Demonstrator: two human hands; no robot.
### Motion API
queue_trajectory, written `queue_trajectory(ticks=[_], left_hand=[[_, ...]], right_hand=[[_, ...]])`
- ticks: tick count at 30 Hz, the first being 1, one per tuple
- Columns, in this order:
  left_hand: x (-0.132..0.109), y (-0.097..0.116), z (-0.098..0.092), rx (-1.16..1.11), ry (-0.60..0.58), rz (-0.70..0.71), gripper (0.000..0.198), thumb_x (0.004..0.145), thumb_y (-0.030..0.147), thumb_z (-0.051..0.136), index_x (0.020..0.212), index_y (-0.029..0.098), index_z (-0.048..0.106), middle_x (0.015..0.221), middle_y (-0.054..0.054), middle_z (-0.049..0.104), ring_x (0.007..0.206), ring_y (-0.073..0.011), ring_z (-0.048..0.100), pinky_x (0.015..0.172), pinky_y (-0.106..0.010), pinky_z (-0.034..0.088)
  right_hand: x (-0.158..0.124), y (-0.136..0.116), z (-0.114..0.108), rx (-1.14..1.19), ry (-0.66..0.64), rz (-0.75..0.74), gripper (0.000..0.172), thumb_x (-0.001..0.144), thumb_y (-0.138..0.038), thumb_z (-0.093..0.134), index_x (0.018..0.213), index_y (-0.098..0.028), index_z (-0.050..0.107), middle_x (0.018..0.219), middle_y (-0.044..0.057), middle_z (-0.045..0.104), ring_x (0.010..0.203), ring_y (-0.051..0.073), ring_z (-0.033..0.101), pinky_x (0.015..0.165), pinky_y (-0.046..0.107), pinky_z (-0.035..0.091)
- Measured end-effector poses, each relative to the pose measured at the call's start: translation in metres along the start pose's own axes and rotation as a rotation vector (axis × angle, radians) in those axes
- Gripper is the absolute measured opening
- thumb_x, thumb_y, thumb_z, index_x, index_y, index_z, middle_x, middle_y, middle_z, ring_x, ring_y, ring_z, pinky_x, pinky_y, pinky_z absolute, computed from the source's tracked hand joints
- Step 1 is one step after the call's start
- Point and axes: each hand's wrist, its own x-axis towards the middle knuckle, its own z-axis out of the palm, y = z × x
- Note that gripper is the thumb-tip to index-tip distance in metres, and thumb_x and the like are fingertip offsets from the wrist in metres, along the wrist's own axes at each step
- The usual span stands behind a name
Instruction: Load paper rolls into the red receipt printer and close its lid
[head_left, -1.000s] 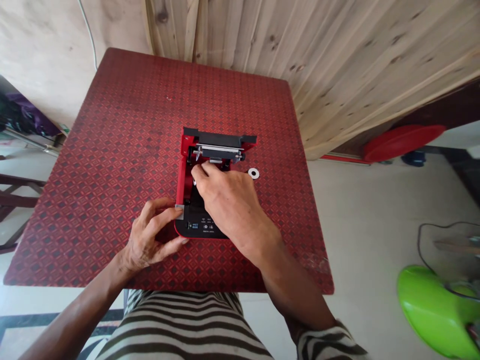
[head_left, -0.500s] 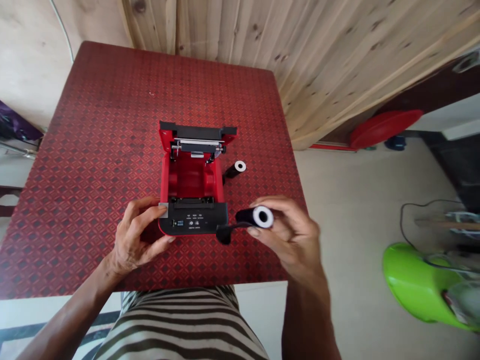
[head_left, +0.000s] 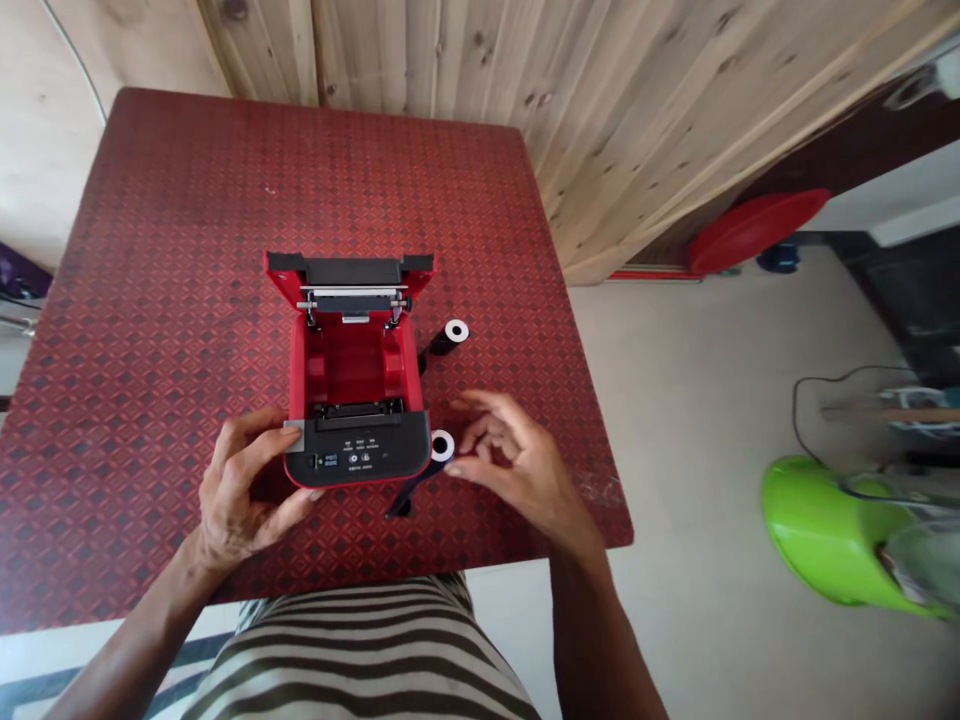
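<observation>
A red and black label printer [head_left: 352, 450] stands on the table with its lid [head_left: 349, 275] raised and its roll bay bare. My left hand [head_left: 244, 480] grips the printer's front left corner, fingers on top beside a small grey patch and thumb at the front edge. A black ribbon roll [head_left: 442, 446] with a white end ring sits against the printer's front right side, a loose black strip trailing toward me. Just right of this roll is my right hand [head_left: 510, 455], open, thumb and fingers apart. Farther back, a second black ribbon roll [head_left: 454, 332] rests beside the printer.
The table [head_left: 187, 220] has a red patterned cover and meets a wooden plank wall [head_left: 420, 60] at the back. On the floor to the right are a green plastic stool or tub [head_left: 817, 530] and a cable. A red round object [head_left: 757, 230] leans farther back.
My right hand has let go of the front roll, which now sits on the table by the printer. My left hand keeps its grip on the printer. The view has shifted slightly.
</observation>
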Motion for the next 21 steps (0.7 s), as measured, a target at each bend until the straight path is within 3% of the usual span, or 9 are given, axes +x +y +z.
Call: queue_trajectory(ticks=[3,5,8,10,13,16,18,20,21], left_hand=[[0.002,0.000,0.000,-0.011,-0.003,-0.013,0.059,0.092,0.035,0.079,0.143,0.015,0.056,0.121,-0.017,0.068,0.107,-0.0259,0.069,0.084,-0.038,0.063],[0.002,0.001,0.000,-0.013,-0.009,-0.024,0.059,0.093,0.035,0.077,0.145,0.017,0.056,0.120,-0.016,0.068,0.108,-0.0259,0.069,0.084,-0.038,0.063],[0.002,0.002,0.000,-0.014,-0.008,-0.026,0.060,0.094,0.034,0.077,0.147,0.020,0.054,0.117,-0.014,0.069,0.109,-0.0259,0.069,0.085,-0.039,0.064],[0.001,0.003,0.000,-0.022,-0.007,-0.028,0.059,0.095,0.035,0.075,0.148,0.020,0.054,0.117,-0.014,0.069,0.111,-0.0259,0.069,0.086,-0.039,0.064],[0.000,0.003,0.000,-0.037,-0.011,-0.043,0.058,0.097,0.037,0.074,0.148,0.019,0.054,0.123,-0.016,0.068,0.111,-0.0255,0.070,0.085,-0.037,0.064],[0.000,0.003,0.002,-0.041,-0.012,-0.046,0.058,0.097,0.039,0.074,0.148,0.018,0.054,0.124,-0.016,0.067,0.110,-0.0253,0.070,0.084,-0.036,0.065],[-0.001,0.002,0.002,-0.043,-0.009,-0.040,0.058,0.098,0.040,0.073,0.149,0.018,0.053,0.124,-0.016,0.066,0.111,-0.0253,0.070,0.084,-0.035,0.065],[-0.002,0.001,0.003,-0.041,-0.009,-0.039,0.059,0.098,0.040,0.072,0.150,0.019,0.052,0.126,-0.015,0.065,0.112,-0.0248,0.069,0.085,-0.035,0.065],[-0.002,0.001,0.003,-0.040,-0.011,-0.042,0.060,0.098,0.040,0.072,0.150,0.019,0.052,0.126,-0.015,0.065,0.113,-0.0246,0.069,0.085,-0.034,0.064]], right_hand=[[0.028,0.000,-0.013,-0.032,0.227,-0.076,0.035,0.090,-0.045,0.078,0.120,-0.027,0.072,0.114,0.006,0.078,0.088,0.019,0.071,0.080,0.037,0.059],[0.055,0.006,-0.014,-0.102,0.327,-0.130,0.039,0.089,-0.044,0.076,0.124,-0.027,0.072,0.116,0.007,0.078,0.092,0.021,0.072,0.085,0.040,0.059],[0.091,0.018,-0.005,-0.138,0.296,-0.160,0.052,0.084,-0.040,0.077,0.134,-0.026,0.070,0.115,0.006,0.079,0.087,0.021,0.070,0.086,0.043,0.058],[0.104,0.021,0.001,-0.146,0.273,-0.166,0.045,0.082,-0.039,0.078,0.125,-0.025,0.075,0.114,0.006,0.079,0.087,0.021,0.069,0.088,0.044,0.057],[0.099,0.012,0.003,-0.132,0.267,-0.165,0.034,0.080,-0.042,0.080,0.109,-0.024,0.077,0.105,0.005,0.080,0.089,0.023,0.070,0.090,0.044,0.057],[0.068,-0.020,-0.010,-0.039,0.245,-0.202,0.033,0.084,-0.050,0.077,0.109,-0.028,0.076,0.102,0.003,0.079,0.091,0.023,0.072,0.083,0.039,0.058],[0.043,-0.051,-0.024,0.152,0.172,-0.314,0.031,0.094,-0.053,0.070,0.114,-0.030,0.077,0.104,0.004,0.077,0.093,0.023,0.071,0.076,0.037,0.057],[0.025,-0.082,-0.032,0.214,-0.141,-0.558,0.032,0.097,-0.057,0.067,0.109,-0.031,0.080,0.086,0.002,0.074,0.078,0.021,0.068,0.068,0.036,0.056],[0.021,-0.095,-0.032,0.147,-0.255,-0.599,0.032,0.101,-0.054,0.065,0.116,-0.030,0.079,0.088,0.003,0.075,0.079,0.022,0.069,0.069,0.036,0.057]])
